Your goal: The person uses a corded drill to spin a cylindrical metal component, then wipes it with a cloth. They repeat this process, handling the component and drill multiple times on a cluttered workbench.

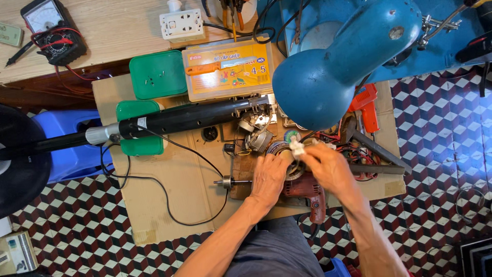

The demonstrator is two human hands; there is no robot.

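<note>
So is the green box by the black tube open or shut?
Shut. The green box has its lid flat on top, covering it fully; nothing inside shows. It sits just above the black tube.

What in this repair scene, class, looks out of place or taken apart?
The black pole lies on its side across the cardboard sheet, loose metal parts scattered at its end. A black cable trails loose. Both hands work beside a white piece.

Small home repair workshop, floor-level setup: sheet of brown cardboard (174, 205) on patterned tile floor (441, 133) as work surface, w/ dark red electric drill (307, 192), analog black multimeter (51, 31), blue desk lamp (338, 56), clear plastic parts box (228, 72), loose black wires (164, 190).
</note>
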